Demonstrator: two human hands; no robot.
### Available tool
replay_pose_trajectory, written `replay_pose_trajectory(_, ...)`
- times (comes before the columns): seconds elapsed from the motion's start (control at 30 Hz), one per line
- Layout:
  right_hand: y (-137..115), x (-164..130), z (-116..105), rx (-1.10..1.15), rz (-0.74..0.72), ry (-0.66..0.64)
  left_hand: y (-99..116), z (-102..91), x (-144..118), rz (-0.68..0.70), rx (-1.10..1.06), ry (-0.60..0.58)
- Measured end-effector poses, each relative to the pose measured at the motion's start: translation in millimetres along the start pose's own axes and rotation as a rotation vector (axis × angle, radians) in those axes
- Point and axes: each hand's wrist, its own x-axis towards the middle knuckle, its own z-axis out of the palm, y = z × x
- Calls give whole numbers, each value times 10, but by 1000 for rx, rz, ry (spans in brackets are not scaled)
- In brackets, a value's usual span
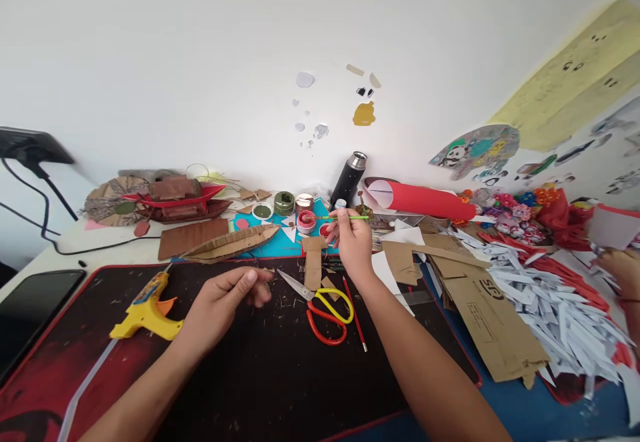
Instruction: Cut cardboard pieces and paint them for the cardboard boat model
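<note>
My right hand [354, 245] is closed round a thin paintbrush [357, 217] with a green handle. Its bristle end is at the mouth of a small jar of red paint [307, 223]. Over the dark mat my left hand [235, 295] has its fingers curled; anything small between them cannot be made out. Just right of it lie scissors [320, 305] with red and yellow handles, blades pointing up-left. Behind my left hand rests a boat-shaped cardboard piece [233, 243]. A green paint jar [285, 203] and its lid [263, 211] stand near the red jar.
A yellow glue gun [150, 312] lies on the left, a phone [37, 319] beyond it. Behind are a red-and-brown model boat [180, 202] and a black flask [349, 179]. Cardboard [480, 302], white paper strips [555, 315] and another person's hand [623, 269] are on the right.
</note>
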Motion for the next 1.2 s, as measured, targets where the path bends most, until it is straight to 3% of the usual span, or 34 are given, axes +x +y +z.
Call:
replay_pose_trajectory(0.07,103,38,31,-57,13,-26,-12,51,-9,-140,-372,-47)
replay_pose_trajectory(0.13,193,73,57,-97,24,-46,-22,85,-8,-210,-598,-97)
replay_pose_trajectory(0.27,319,146,110,-88,96,-71,-44,94,4,-228,-724,-147)
replay_pose_trajectory(0.5,429,177,180,26,203,-88,-66,96,-5,-252,-669,-157)
replay_pose_trajectory(0.83,428,-29,145,166,358,-130,-108,102,-5,-238,-537,-117)
replay_pose_trajectory(1.03,210,-428,-27,231,447,-180,-44,55,14,-109,-414,-54)
replay_pose_trajectory(1.2,19,-958,-405,233,508,-272,29,39,22,-24,-165,-50)
